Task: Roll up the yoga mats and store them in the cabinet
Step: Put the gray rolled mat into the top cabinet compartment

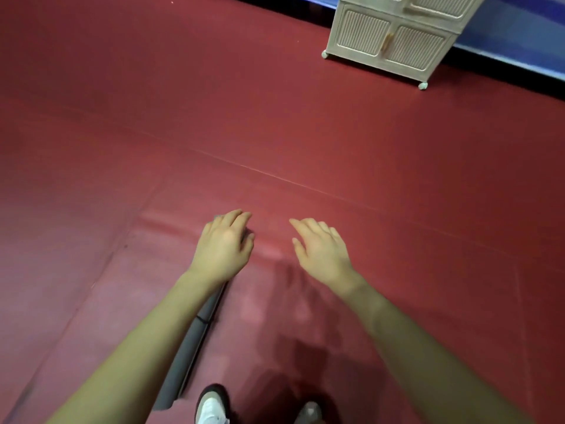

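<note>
A grey mat (189,341), already rolled into a long thin tube, is lying on the red floor (122,117) under the left arm, running from near the shoes (212,407) up to the left hand (224,246). That hand is hanging over the far end of the roll with loose fingers, and I cannot tell if it is touching it. The right hand (321,249) is hanging spread and holding nothing.

The roll is probably light, soft and bendy, so it would sag if it were lifted by one end. Holding it near the middle, or with one hand near each end, should be best. A dark band (202,320) seems to be keeping it rolled.

The cabinet (394,41) is standing well apart, doors closed.
</note>
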The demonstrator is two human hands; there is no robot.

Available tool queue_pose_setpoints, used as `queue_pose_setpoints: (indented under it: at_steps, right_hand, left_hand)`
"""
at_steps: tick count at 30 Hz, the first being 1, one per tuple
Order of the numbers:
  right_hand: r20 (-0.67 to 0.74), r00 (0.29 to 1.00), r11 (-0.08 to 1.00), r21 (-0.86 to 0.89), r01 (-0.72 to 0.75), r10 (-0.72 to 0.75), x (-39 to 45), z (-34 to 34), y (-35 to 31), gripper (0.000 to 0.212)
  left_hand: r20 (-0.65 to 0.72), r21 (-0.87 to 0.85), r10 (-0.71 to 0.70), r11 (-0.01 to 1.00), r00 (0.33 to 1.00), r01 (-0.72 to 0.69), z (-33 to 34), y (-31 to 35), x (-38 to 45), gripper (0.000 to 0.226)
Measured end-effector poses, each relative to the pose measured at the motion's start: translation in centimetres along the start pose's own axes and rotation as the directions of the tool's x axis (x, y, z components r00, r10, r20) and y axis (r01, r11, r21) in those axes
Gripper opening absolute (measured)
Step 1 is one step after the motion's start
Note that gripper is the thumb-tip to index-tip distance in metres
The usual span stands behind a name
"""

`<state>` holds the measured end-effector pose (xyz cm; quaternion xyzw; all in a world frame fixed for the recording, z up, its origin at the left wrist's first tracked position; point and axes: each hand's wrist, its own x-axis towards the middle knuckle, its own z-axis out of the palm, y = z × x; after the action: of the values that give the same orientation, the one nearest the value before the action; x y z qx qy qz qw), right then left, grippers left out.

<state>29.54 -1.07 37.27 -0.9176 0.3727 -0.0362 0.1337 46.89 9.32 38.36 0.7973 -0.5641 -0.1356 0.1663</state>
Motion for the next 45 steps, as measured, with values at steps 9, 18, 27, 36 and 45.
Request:
queue_pose_setpoints:
  at_steps: [9, 18, 27, 36, 45]
  right_hand:
    - [0.136, 0.976, 0.984, -0.024, 0.175, -0.171, 6.5, 28.3, 0.6, 0.052]
    - [0.204, 0.929, 0.940, -0.084, 0.330, -0.308, 10.2, 43.7, 0.6, 0.068]
    - [0.293, 0.845, 0.835, -0.204, 0.511, -0.446, 13.5, 46.5, -1.2, 0.096]
    - [0.097, 0.900, 0.861, -0.260, 0.436, -0.426, 10.1, 45.7, 4.0, 0.093]
    - [0.019, 0.986, 0.959, -0.231, 0.165, -0.166, 3.9, 43.7, 14.0, 0.111]
  left_hand:
    - [0.003, 0.038, -0.144, 0.989, 0.990, 0.144, 22.8, -18.5, -0.2, 0.059]
    - [-0.018, 0.151, -0.373, 0.916, 0.928, 0.371, 36.1, -29.2, -1.6, 0.082]
    - [0.071, 0.136, -0.598, 0.799, 0.799, 0.586, 37.2, -30.8, -1.6, 0.131]
    - [0.110, 0.247, -0.384, 0.904, 0.917, 0.349, 38.6, -26.9, -1.4, 0.120]
    - [0.262, 0.376, 0.014, 0.920, 0.965, -0.115, 42.1, -18.5, 2.4, 0.118]
